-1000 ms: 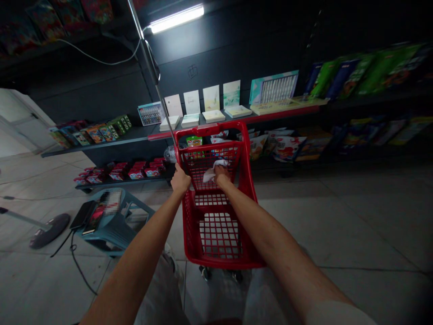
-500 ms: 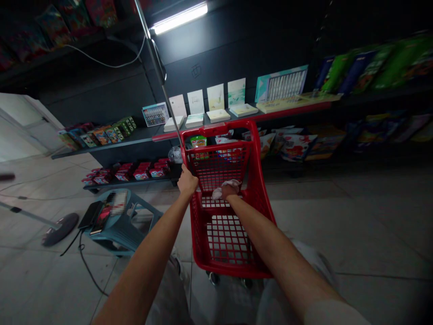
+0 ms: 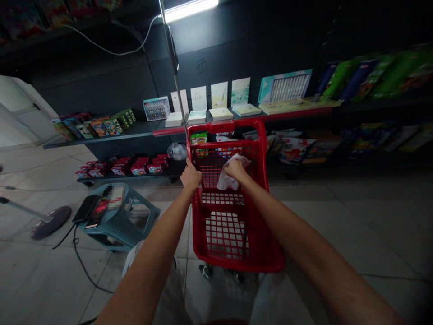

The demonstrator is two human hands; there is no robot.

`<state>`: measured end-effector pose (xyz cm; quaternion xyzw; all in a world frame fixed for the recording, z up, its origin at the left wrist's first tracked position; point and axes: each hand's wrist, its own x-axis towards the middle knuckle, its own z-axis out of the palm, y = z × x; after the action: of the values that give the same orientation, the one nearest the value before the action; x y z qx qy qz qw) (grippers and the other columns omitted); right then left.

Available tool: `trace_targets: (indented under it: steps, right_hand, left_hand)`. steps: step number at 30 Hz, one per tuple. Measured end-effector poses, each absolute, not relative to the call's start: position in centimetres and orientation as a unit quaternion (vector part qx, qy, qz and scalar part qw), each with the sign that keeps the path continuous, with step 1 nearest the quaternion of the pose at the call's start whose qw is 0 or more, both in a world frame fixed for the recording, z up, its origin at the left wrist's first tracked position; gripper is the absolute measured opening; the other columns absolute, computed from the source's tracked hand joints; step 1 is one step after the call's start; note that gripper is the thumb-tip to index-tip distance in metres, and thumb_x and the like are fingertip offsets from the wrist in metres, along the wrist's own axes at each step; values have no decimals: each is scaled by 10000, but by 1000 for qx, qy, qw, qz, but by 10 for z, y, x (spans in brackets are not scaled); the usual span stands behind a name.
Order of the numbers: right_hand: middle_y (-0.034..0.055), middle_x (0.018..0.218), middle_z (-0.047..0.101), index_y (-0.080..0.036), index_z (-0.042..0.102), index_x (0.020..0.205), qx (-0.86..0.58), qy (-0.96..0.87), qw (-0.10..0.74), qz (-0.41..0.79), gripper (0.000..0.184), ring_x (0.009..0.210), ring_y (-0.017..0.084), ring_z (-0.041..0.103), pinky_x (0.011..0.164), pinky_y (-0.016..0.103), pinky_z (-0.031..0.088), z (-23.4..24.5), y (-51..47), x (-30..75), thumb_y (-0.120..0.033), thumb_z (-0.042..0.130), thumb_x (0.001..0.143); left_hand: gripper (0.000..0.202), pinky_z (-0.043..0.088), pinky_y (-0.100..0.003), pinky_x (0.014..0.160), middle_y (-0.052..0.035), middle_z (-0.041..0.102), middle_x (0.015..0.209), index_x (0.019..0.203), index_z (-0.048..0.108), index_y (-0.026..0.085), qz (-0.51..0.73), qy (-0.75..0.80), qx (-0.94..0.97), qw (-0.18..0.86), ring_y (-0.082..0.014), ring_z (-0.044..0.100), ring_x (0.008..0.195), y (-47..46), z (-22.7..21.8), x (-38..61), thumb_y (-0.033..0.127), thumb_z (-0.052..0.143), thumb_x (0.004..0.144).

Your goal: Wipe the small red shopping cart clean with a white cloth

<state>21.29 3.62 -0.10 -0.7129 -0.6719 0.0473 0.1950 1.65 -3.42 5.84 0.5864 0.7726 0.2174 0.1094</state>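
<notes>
A red plastic shopping cart [image 3: 265, 243] with grid walls and small wheels stands right in front of me. My left hand [image 3: 191, 175] is closed around its left edge, below the upper corner. Inside the basket, my right hand [image 3: 236, 170] bunches a whitish cloth [image 3: 224, 182] against the far grid panel. Part of the cloth hangs below the fingers and another part sticks out past them to the right. The fingertips of my right hand are hidden.
On the left, a blue-grey stool [image 3: 118, 225] carries dark devices with a cable. A round stand base [image 3: 51, 222] is beyond it. Behind the cart, a dark shelf [image 3: 142, 132] bears books and boxes; a metal pole [image 3: 179, 90] rises by the cart's left corner.
My right hand has moved up the far grid panel with the cloth, which now hangs more spread out. My left hand keeps its hold on the cart's edge. The view has shifted slightly.
</notes>
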Motion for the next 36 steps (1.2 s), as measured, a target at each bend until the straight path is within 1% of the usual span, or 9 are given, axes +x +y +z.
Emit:
trace_targets:
  steps: [4,7,10,13,16,21,26,31,36]
  right_hand:
    - [213,1296,609,-79,686,1182,-691,-669,275,0,298,1178,269,591,990,343,476,15,31,239,-141,510,949]
    - [210,1389,508,-84,630,1233,-685,-652,324,-13,352,1166,277,578,993,361,483,14,26,236,-142,537,898]
    - [239,1440,422,-63,518,1338,-704,-632,322,-28,511,1196,320,549,953,404,510,6,23,221,-184,598,848]
    - [259,1478,374,-62,361,1467,-704,-637,308,-61,704,1335,361,433,999,436,498,-5,22,208,-158,601,813]
    - [267,1514,348,-80,277,1519,-712,-627,309,-63,746,1394,368,360,1088,500,445,-16,21,203,-147,549,828]
    - [265,1551,302,-86,284,1518,-726,-574,379,-14,811,1442,407,290,1165,585,360,-17,31,203,-226,593,781]
    - [247,1664,73,-61,41,1625,-664,-601,440,-55,978,1561,374,111,1259,560,227,0,42,213,-202,554,803]
    - [255,1688,83,-10,100,1622,-654,-672,345,-41,982,1579,374,98,1271,544,218,-3,45,217,-210,585,792]
    - [251,1675,173,-20,191,1608,-672,-662,326,-60,888,1565,378,142,1277,582,173,6,44,225,-234,563,830]
  left_hand:
    - [763,519,-431,960,-201,697,1266,1577,300,166,206,769,596,104,-326,697,1155,-26,55,13,180,543,854]
    - [755,517,-428,960,-206,692,1274,1575,302,168,209,765,600,101,-324,699,1152,-23,53,11,186,541,859]
    - [767,512,-424,968,-204,681,1302,1587,282,176,214,767,597,102,-323,696,1163,-23,53,9,191,546,867]
    - [769,514,-419,970,-204,676,1315,1597,269,174,215,769,592,106,-317,700,1156,-25,53,7,185,539,877]
    - [762,519,-416,974,-197,681,1313,1601,271,169,209,777,584,103,-313,695,1167,-28,53,5,176,524,883]
    - [770,517,-410,988,-177,681,1327,1608,270,177,217,779,579,101,-303,699,1161,-33,54,4,161,513,877]
    - [745,515,-412,987,-188,698,1282,1599,287,185,223,781,573,109,-307,696,1174,-31,53,4,177,525,894]
    - [745,522,-420,976,-194,701,1273,1595,288,173,225,778,577,109,-316,698,1169,-30,51,5,173,523,888]
    - [756,532,-421,961,-186,700,1276,1591,296,167,222,780,575,106,-317,700,1155,-30,52,6,161,522,869]
